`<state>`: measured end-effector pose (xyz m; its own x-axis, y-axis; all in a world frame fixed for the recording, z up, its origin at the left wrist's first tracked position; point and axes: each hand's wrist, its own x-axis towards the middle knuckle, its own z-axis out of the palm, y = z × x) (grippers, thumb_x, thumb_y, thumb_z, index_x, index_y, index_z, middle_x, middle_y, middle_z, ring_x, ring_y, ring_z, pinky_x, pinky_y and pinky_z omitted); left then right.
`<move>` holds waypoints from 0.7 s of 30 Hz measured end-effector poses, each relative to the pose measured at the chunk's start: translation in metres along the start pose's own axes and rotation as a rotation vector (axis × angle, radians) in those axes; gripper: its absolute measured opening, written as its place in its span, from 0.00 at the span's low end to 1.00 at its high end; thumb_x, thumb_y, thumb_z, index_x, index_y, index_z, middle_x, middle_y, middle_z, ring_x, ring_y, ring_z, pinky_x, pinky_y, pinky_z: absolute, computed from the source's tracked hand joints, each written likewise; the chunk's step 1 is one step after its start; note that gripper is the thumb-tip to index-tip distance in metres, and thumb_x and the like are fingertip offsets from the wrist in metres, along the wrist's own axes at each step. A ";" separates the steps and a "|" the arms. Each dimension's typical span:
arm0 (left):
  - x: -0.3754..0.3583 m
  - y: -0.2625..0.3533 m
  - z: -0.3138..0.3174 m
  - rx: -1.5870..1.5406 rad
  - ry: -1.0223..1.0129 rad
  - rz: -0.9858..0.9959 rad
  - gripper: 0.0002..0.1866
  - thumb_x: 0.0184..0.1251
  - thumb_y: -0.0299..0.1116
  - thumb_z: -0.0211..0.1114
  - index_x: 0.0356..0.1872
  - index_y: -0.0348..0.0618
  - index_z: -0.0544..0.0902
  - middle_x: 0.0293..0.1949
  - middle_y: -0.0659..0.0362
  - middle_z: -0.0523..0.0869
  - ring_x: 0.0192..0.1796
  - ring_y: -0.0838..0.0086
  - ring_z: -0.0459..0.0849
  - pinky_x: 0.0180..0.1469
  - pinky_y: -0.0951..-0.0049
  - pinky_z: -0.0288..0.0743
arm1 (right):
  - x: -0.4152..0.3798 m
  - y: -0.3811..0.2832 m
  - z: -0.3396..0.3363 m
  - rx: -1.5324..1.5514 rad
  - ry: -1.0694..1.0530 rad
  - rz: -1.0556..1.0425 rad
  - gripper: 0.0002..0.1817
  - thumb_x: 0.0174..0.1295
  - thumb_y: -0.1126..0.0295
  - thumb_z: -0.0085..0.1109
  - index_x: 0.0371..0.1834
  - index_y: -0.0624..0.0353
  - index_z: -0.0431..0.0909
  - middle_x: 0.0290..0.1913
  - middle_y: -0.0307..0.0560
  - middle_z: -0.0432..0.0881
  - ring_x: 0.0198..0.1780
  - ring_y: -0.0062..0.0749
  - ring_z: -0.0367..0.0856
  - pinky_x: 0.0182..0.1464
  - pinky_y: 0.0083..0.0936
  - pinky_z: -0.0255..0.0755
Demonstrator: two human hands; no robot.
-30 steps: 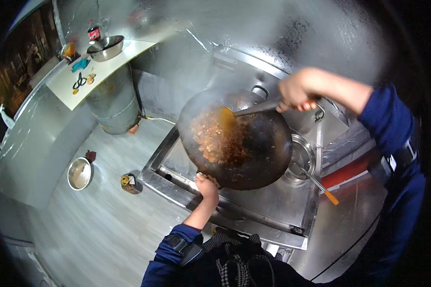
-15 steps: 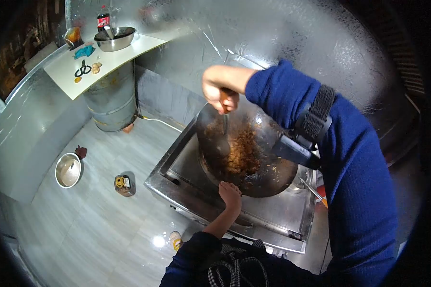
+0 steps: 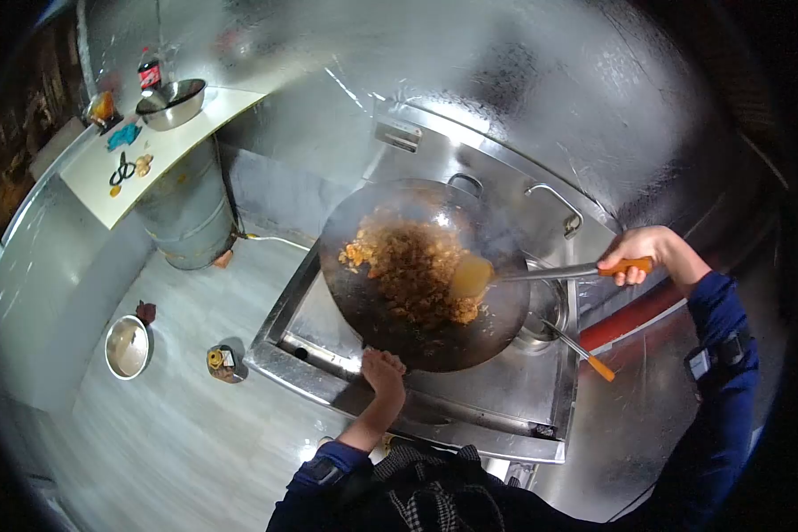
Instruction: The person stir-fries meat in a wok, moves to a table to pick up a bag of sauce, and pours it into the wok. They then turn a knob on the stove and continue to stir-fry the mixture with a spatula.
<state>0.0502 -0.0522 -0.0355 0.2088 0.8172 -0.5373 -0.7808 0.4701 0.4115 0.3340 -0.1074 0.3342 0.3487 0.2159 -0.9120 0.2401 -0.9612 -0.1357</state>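
Observation:
My right hand (image 3: 629,255) is closed around the orange handle of a wok spatula (image 3: 550,272), out to the right of the wok. The spatula's broad, rounded head lies at the right side of browned, chopped food (image 3: 408,266) inside the large dark wok (image 3: 346,310). Fingers of my left hand (image 3: 383,368) are curled at the wok's near rim, gripping it there; the exact part they hold is hidden. Steam blurs the food. A loop handle (image 3: 465,183) shows on the wok's far side.
The wok sits on a steel stove (image 3: 496,408) with a tap (image 3: 559,208) behind. At right, an orange-handled utensil (image 3: 594,362) leans from a metal pot (image 3: 545,310). A bottle (image 3: 223,362) and bowl (image 3: 127,347) stand on the floor. Scissors (image 3: 124,168) lie on a side counter (image 3: 106,199).
My right hand has swung from above the wok's far side to its right, bringing the spatula from nearly upright to a lower slant. The food is spread wider; my left hand stays at the near rim.

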 end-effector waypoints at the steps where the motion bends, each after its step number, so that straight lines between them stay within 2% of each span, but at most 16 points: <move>1: 0.001 0.000 0.000 0.014 0.012 -0.005 0.15 0.64 0.43 0.40 0.19 0.49 0.56 0.11 0.64 0.56 0.11 0.77 0.54 0.13 0.76 0.48 | 0.003 0.015 -0.015 0.022 -0.032 0.016 0.14 0.55 0.59 0.50 0.27 0.60 0.68 0.18 0.41 0.66 0.13 0.14 0.57 0.11 0.10 0.52; 3: -0.001 -0.002 0.000 0.035 0.047 -0.008 0.15 0.64 0.45 0.39 0.21 0.50 0.56 0.11 0.65 0.57 0.11 0.77 0.55 0.13 0.74 0.49 | 0.025 0.036 -0.041 0.008 -0.057 0.060 0.14 0.56 0.59 0.49 0.29 0.60 0.68 0.19 0.39 0.66 0.12 0.14 0.55 0.11 0.10 0.49; 5: -0.005 -0.005 0.005 0.102 0.027 0.114 0.14 0.65 0.43 0.35 0.22 0.49 0.57 0.11 0.64 0.57 0.09 0.78 0.54 0.11 0.76 0.49 | 0.079 0.052 -0.063 0.118 -0.321 0.242 0.12 0.58 0.59 0.45 0.31 0.57 0.68 0.16 0.37 0.64 0.12 0.13 0.56 0.10 0.10 0.50; 7: -0.003 -0.007 0.008 0.154 0.106 0.133 0.14 0.65 0.43 0.34 0.23 0.49 0.57 0.11 0.64 0.57 0.09 0.78 0.54 0.09 0.77 0.49 | 0.155 0.071 -0.051 0.184 -0.431 0.014 0.13 0.58 0.59 0.46 0.29 0.58 0.68 0.16 0.36 0.63 0.12 0.12 0.55 0.09 0.12 0.49; 8: -0.003 -0.008 0.010 0.160 0.150 0.144 0.14 0.65 0.43 0.34 0.23 0.49 0.57 0.10 0.64 0.56 0.09 0.78 0.54 0.09 0.77 0.49 | 0.198 0.079 -0.030 0.167 -0.208 -0.004 0.13 0.57 0.59 0.47 0.31 0.58 0.68 0.16 0.35 0.63 0.11 0.13 0.56 0.08 0.13 0.49; 9: -0.002 -0.009 0.007 0.184 0.148 0.142 0.14 0.64 0.44 0.35 0.22 0.50 0.59 0.11 0.64 0.57 0.11 0.76 0.54 0.12 0.75 0.49 | 0.245 0.091 -0.017 0.269 -0.344 -0.150 0.13 0.57 0.60 0.47 0.35 0.59 0.68 0.16 0.35 0.65 0.11 0.15 0.57 0.09 0.14 0.52; 10: -0.001 -0.010 0.004 0.186 0.143 0.147 0.14 0.64 0.44 0.35 0.22 0.50 0.59 0.11 0.64 0.57 0.11 0.76 0.54 0.12 0.74 0.49 | 0.239 0.079 0.022 0.245 -0.222 -0.338 0.13 0.57 0.61 0.47 0.38 0.58 0.68 0.16 0.35 0.67 0.11 0.17 0.59 0.10 0.14 0.53; 12: 0.001 -0.010 0.003 0.196 0.135 0.159 0.14 0.65 0.43 0.34 0.24 0.48 0.58 0.11 0.63 0.58 0.10 0.77 0.55 0.10 0.75 0.50 | 0.239 0.069 0.057 0.044 -0.076 -0.464 0.12 0.55 0.63 0.51 0.40 0.56 0.68 0.15 0.36 0.66 0.12 0.18 0.63 0.10 0.18 0.55; 13: -0.003 -0.009 0.008 0.203 0.154 0.170 0.15 0.64 0.44 0.35 0.21 0.49 0.59 0.11 0.63 0.57 0.12 0.75 0.56 0.13 0.74 0.52 | 0.236 0.070 0.067 0.045 -0.084 -0.466 0.12 0.55 0.63 0.51 0.40 0.56 0.68 0.15 0.36 0.66 0.12 0.18 0.63 0.10 0.18 0.55; 15: -0.001 -0.008 0.003 0.199 0.101 0.165 0.15 0.64 0.44 0.35 0.21 0.49 0.59 0.12 0.63 0.57 0.13 0.75 0.57 0.13 0.74 0.53 | 0.236 0.080 0.083 -0.163 0.149 -0.745 0.14 0.54 0.64 0.51 0.41 0.58 0.68 0.15 0.42 0.69 0.12 0.23 0.67 0.11 0.20 0.60; 16: -0.001 -0.008 0.000 0.208 0.107 0.165 0.15 0.64 0.44 0.35 0.21 0.49 0.59 0.12 0.63 0.57 0.13 0.75 0.57 0.13 0.74 0.53 | 0.246 0.093 0.083 -0.409 0.405 -1.075 0.16 0.54 0.67 0.48 0.46 0.57 0.66 0.17 0.45 0.73 0.14 0.29 0.72 0.13 0.22 0.64; 17: -0.003 -0.007 0.003 0.219 0.115 0.166 0.15 0.64 0.44 0.35 0.21 0.49 0.59 0.12 0.63 0.57 0.13 0.75 0.57 0.13 0.74 0.53 | 0.238 0.103 0.087 -0.401 0.398 -1.072 0.16 0.54 0.67 0.48 0.46 0.57 0.66 0.17 0.45 0.73 0.14 0.29 0.72 0.13 0.22 0.64; 19: -0.002 -0.007 0.008 0.227 0.122 0.162 0.16 0.64 0.44 0.35 0.20 0.49 0.59 0.12 0.63 0.57 0.13 0.75 0.57 0.13 0.74 0.53 | 0.205 0.122 0.089 -1.117 0.891 -0.842 0.20 0.55 0.69 0.44 0.52 0.56 0.62 0.18 0.46 0.75 0.17 0.33 0.75 0.15 0.26 0.67; 21: -0.001 -0.008 0.006 0.209 0.170 0.163 0.16 0.65 0.44 0.35 0.20 0.49 0.59 0.12 0.64 0.57 0.13 0.75 0.58 0.14 0.74 0.54 | 0.187 0.143 0.082 -1.207 0.947 -0.832 0.21 0.55 0.70 0.43 0.55 0.53 0.60 0.17 0.45 0.75 0.18 0.33 0.76 0.16 0.27 0.68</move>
<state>0.0596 -0.0547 -0.0336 -0.0243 0.8285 -0.5594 -0.6542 0.4099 0.6356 0.3590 -0.2187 0.1124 0.0504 0.9836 -0.1731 0.9436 0.0099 0.3309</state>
